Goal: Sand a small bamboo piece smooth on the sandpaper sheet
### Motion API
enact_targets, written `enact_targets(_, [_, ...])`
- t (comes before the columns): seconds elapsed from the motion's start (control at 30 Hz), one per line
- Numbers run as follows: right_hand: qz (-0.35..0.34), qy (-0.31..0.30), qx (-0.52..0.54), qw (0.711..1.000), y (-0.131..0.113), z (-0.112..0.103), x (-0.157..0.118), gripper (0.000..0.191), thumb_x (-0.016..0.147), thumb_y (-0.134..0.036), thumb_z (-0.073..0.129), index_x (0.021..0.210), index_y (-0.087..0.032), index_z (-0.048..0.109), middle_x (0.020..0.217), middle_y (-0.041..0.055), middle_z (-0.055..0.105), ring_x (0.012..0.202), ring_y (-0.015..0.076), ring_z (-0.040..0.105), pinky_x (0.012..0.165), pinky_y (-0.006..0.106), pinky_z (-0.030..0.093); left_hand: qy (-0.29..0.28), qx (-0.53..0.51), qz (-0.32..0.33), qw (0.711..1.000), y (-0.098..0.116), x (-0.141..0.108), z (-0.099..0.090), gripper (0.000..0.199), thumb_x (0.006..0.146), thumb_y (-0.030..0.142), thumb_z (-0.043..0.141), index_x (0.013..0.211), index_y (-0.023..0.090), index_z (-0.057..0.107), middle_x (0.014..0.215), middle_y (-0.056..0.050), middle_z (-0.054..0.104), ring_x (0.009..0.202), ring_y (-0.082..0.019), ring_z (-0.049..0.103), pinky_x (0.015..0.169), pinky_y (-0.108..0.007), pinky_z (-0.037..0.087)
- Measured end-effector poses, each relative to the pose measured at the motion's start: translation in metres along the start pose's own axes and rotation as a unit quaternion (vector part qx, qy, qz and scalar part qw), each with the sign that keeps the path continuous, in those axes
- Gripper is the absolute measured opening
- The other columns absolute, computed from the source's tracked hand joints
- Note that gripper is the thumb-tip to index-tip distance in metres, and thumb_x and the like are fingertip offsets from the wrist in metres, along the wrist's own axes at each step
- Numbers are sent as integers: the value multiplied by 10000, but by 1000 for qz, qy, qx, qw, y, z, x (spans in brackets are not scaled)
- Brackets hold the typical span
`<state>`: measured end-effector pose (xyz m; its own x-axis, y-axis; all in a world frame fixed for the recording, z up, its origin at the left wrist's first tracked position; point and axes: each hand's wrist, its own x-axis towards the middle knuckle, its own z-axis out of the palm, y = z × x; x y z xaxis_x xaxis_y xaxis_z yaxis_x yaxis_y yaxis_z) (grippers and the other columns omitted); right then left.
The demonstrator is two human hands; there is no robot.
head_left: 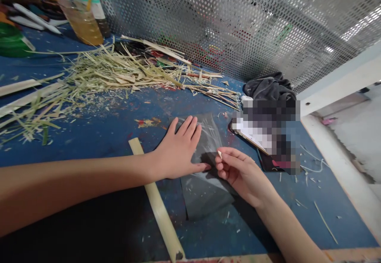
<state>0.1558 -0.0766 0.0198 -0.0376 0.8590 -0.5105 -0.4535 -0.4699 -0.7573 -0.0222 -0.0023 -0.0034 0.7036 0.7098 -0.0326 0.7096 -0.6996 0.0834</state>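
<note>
My left hand [181,146] lies with fingers spread on a dark grey sheet [205,199] that has whitish streaks across it. Between the thumb and fingertips of my right hand [238,167] is a small white pointed piece [219,154], pinched just above the sheet's right side. What it is made of cannot be made out. A pale split bamboo strip [162,211] lies slanting under my left wrist, partly covered by it.
Bamboo shavings [110,72] are heaped at the back left, with thin sticks [214,94] beside them. A plastic cup [83,25] of yellowish liquid stands behind. On the right are a phone [250,134] and dark cloth [269,88]. Perforated metal [190,21] borders the blue table [104,124].
</note>
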Motion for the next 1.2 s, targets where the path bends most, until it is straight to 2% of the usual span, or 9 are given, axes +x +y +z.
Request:
enact_targets(0.13, [12,-18,40,999,0,1,-1,165,691,-203,805,786,-153,680,750,42,707,629,86,654,537,124,521,0,7,1,1000,0,1,-1,1014,800,761,304,1475,8,220,1553,-234,84,1453,-356,57,1131,-594,77])
enact_targets(0.27, [10,-45,62,997,2,1,-3,283,733,-172,775,1001,-186,686,775,29,716,656,81,664,587,139,552,6,6,1,1000,1,1,-1,982,818,736,286,1471,4,233,1551,-238,100,1453,-355,66,1134,-591,83])
enact_targets(0.33, [15,-60,72,995,2,1,-4,306,742,-163,764,1038,-179,687,766,21,715,650,74,663,599,137,556,10,5,1,1000,1,1,-1,972,821,729,284,1469,6,240,1550,-238,110,1452,-354,70,1136,-589,84])
enact_targets(0.47, [20,-94,77,992,3,2,-5,101,793,-181,714,891,-158,707,738,28,721,618,79,675,544,114,535,9,6,2,1000,0,1,-1,964,825,720,292,1467,2,244,1549,-241,113,1451,-357,71,1135,-594,86])
enact_targets(0.57, [18,-85,71,994,3,4,-6,33,836,-176,661,826,-158,686,787,53,738,676,109,705,555,126,539,6,8,4,1000,1,1,-1,965,824,709,316,1464,-10,241,1547,-250,109,1449,-365,73,1132,-601,85])
enact_targets(0.7, [27,-51,79,995,2,6,-8,157,903,-228,564,919,-128,684,981,124,735,935,195,704,766,228,570,-9,7,3,1000,1,2,-4,967,810,694,370,1465,-5,240,1548,-250,98,1450,-367,62,1132,-601,80])
enact_targets(0.83, [61,-45,114,991,2,8,-9,378,958,-369,439,1027,-79,672,1095,178,696,1082,260,643,921,322,523,-32,5,6,999,1,1,-9,957,781,622,460,1471,1,224,1551,-247,81,1452,-362,46,1136,-594,71])
enact_targets(1.07, [76,-81,128,985,2,7,-12,516,943,-499,400,1041,-76,678,1134,184,681,1128,281,614,976,364,478,-31,11,5,999,1,1,-8,906,787,554,453,1471,5,224,1553,-244,78,1451,-361,54,1134,-596,74])
enact_targets(1.2, [74,-91,114,987,1,7,-13,552,890,-579,458,1017,-99,700,1135,170,684,1119,280,620,987,381,468,-27,10,8,1000,1,1,-7,896,792,546,445,1468,-1,230,1551,-247,87,1450,-364,61,1133,-597,79])
